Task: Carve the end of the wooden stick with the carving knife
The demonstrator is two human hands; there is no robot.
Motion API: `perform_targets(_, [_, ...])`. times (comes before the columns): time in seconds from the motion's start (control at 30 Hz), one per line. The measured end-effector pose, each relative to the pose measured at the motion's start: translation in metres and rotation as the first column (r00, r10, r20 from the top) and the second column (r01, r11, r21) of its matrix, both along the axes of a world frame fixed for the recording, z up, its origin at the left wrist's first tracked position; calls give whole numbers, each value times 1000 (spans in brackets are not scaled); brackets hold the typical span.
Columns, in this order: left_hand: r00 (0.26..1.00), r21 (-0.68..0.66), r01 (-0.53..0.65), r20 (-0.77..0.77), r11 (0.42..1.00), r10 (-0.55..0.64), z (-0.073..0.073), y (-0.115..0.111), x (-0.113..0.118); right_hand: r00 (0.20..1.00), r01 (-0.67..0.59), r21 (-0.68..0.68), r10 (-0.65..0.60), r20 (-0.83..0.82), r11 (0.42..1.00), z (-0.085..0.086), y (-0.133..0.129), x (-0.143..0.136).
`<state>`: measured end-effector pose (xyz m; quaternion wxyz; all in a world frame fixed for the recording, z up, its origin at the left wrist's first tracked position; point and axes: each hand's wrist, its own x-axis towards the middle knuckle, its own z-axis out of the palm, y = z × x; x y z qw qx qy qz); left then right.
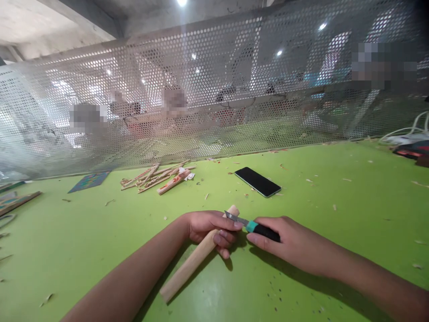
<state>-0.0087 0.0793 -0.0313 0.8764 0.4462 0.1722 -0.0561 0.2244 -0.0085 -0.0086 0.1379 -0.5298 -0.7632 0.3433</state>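
My left hand (214,228) is closed around a pale wooden stick (191,268) near its far end. The stick slants from lower left to upper right over the green table (117,241). In my right hand (275,237) is a carving knife (264,230) with a black and teal handle, gripped between thumb and fingers. Its short blade points left and lies across the stick's far end, close to my left thumb. Whether the edge bites into the wood I cannot tell.
A black-screened phone (257,181) lies beyond my hands. Several carved sticks (156,176) form a pile at the back left, near a patterned card (89,181). White cables (412,129) are at the right. A perforated metal screen (214,112) borders the table's far edge; wood shavings are scattered about.
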Motion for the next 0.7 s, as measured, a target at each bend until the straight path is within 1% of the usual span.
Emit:
perform_targets(0.37, [1000, -10, -5, -3, 1000, 5, -2, 2, 0, 1000, -5, 12, 5, -6, 1000, -2, 0, 1])
perform_targets(0.7, [999, -18, -31, -18, 999, 31, -1, -1, 0, 1000, -6, -5, 6, 16, 1000, -1, -1, 1])
